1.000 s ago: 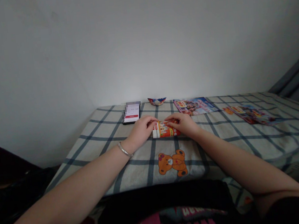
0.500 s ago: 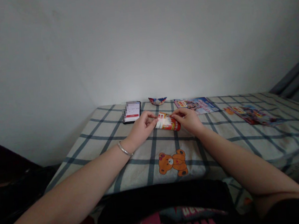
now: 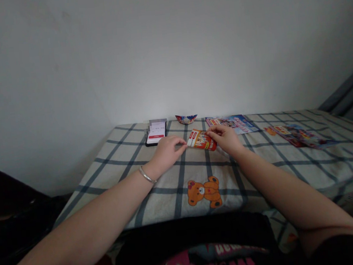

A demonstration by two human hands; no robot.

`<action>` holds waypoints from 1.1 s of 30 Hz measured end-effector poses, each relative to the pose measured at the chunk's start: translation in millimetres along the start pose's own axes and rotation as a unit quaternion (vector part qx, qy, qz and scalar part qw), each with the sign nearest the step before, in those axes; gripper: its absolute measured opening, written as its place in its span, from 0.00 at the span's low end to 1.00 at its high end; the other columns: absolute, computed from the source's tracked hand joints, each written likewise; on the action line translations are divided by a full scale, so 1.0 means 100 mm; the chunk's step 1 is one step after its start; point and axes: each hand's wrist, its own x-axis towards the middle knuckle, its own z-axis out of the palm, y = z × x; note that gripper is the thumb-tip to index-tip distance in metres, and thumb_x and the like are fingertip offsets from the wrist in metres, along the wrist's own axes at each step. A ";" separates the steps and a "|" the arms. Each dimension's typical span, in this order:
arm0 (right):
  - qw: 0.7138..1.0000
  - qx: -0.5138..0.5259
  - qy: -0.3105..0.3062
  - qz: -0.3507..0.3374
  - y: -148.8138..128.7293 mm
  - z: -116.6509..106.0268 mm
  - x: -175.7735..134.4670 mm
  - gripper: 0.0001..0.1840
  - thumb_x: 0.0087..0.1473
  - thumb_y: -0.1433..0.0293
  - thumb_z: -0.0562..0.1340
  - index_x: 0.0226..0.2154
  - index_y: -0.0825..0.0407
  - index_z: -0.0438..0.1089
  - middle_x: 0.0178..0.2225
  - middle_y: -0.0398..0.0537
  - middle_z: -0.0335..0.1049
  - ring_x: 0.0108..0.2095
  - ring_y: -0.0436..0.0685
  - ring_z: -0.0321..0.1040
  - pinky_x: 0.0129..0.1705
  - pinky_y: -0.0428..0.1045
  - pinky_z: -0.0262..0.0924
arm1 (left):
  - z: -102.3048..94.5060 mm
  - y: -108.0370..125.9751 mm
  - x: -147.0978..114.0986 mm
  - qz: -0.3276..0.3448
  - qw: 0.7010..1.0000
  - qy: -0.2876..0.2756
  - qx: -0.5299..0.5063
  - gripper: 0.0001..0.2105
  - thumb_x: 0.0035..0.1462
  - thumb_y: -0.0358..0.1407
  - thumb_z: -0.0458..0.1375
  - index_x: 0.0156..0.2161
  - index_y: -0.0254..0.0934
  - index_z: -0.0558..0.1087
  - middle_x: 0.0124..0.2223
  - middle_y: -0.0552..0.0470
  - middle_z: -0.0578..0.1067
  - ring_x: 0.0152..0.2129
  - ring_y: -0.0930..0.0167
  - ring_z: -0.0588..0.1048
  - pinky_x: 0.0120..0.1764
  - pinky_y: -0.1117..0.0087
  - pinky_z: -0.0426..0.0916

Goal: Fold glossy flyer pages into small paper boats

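A small red-and-yellow printed packet [image 3: 201,140] with white patches is held level just over the checked cloth. My left hand [image 3: 168,150] pinches its left end between thumb and fingertips. At its upper right edge my right hand [image 3: 225,138] has thumb and fingers closed on it. The packet looks fairly flat, and its print is too small to read. A silver bangle [image 3: 147,175] circles my left wrist.
A phone [image 3: 156,133] with a lit screen lies behind my left hand. Near the wall [image 3: 169,58] sits a folded, colourful wrapper [image 3: 186,119]. Two printed sheets, one farther back [image 3: 236,124] and one nearer [image 3: 301,136], lie to the right on the checked cloth [image 3: 129,162].
The packet has gone from curved to flatter and shifted slightly right. My right hand has moved a little right with it, while my left fingers have straightened somewhat at its left end.
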 end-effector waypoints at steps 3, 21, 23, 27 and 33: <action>1.000 -0.019 0.005 0.001 -0.01 -0.03 0.01 0.10 0.49 0.63 0.63 0.29 0.52 0.75 0.28 0.46 0.76 0.29 0.54 0.70 0.32 0.48 0.64 | 0.00 0.01 -0.01 -0.010 1.000 -0.014 -0.003 0.03 0.56 0.30 0.59 0.32 0.37 0.74 0.35 0.51 0.78 0.36 0.66 0.75 0.43 0.64 0.69; 0.982 -0.131 -0.105 -0.085 -0.17 0.12 -0.14 0.06 0.55 0.70 0.62 0.32 0.51 0.77 0.33 0.46 0.78 0.35 0.54 0.72 0.40 0.48 0.64 | 0.03 0.03 -0.05 -0.059 0.985 0.022 -0.162 0.04 0.58 0.33 0.59 0.39 0.38 0.74 0.37 0.53 0.78 0.33 0.71 0.77 0.39 0.70 0.73; 0.982 -0.136 -0.111 -0.076 -0.16 0.11 -0.14 0.06 0.55 0.69 0.63 0.33 0.51 0.77 0.33 0.47 0.78 0.35 0.54 0.72 0.39 0.48 0.64 | 0.03 0.01 -0.05 -0.063 0.986 0.024 -0.156 0.03 0.58 0.32 0.59 0.38 0.38 0.74 0.36 0.54 0.79 0.33 0.72 0.77 0.38 0.71 0.73; 0.979 -0.164 -0.117 -0.037 -0.12 0.08 -0.14 0.11 0.54 0.63 0.65 0.37 0.51 0.77 0.35 0.48 0.78 0.34 0.54 0.72 0.37 0.48 0.65 | 0.03 -0.02 -0.04 -0.082 0.985 0.033 -0.151 0.03 0.58 0.32 0.59 0.38 0.37 0.74 0.36 0.53 0.79 0.32 0.71 0.77 0.38 0.70 0.73; 0.989 -0.101 -0.108 0.016 -0.04 0.06 -0.08 0.10 0.48 0.67 0.67 0.36 0.53 0.77 0.30 0.46 0.77 0.27 0.50 0.69 0.30 0.46 0.65 | 0.02 -0.06 -0.04 -0.108 0.983 0.043 -0.144 0.03 0.58 0.33 0.59 0.37 0.37 0.73 0.36 0.51 0.79 0.33 0.69 0.78 0.39 0.67 0.74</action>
